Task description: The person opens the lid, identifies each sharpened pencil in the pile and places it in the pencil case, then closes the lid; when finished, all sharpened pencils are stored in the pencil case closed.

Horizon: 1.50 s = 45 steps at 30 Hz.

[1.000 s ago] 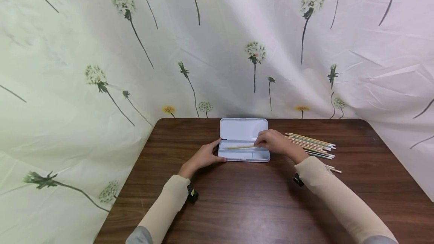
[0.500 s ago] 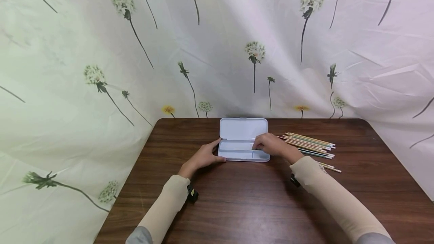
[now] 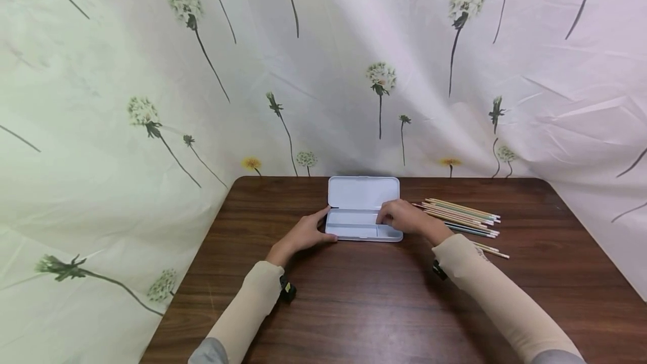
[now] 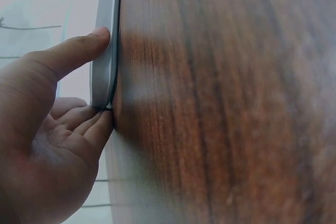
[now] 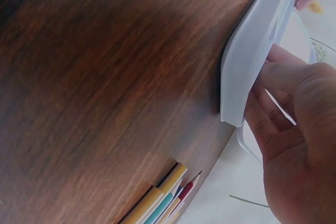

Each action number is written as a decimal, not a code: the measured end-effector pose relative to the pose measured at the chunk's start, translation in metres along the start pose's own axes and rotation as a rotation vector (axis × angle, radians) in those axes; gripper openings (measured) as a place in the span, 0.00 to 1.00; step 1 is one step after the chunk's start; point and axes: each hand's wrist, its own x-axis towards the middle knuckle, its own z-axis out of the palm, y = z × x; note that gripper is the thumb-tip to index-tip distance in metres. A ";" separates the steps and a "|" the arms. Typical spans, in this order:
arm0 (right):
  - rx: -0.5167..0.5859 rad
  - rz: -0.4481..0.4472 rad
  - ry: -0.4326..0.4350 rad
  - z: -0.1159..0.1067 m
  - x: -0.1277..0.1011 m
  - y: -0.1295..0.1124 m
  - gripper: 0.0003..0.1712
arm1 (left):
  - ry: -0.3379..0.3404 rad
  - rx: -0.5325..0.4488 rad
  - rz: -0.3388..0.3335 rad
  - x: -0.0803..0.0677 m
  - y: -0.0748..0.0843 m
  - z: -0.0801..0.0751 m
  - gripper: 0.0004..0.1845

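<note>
Pencil gone from view since earlier, right hand (image 3: pixel 402 218) inside case (image 3: pixel 363 208)

White case (image 3: pixel 363 192), seemingly pastel pencils (image 3: pixel 462 215)

Head looks down — wrists close, sharing the case (image 3: pixel 364 223).
</note>
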 end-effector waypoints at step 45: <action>-0.135 0.207 0.221 -0.120 -0.115 0.017 0.10 | -0.004 0.010 -0.013 0.001 0.001 -0.001 0.50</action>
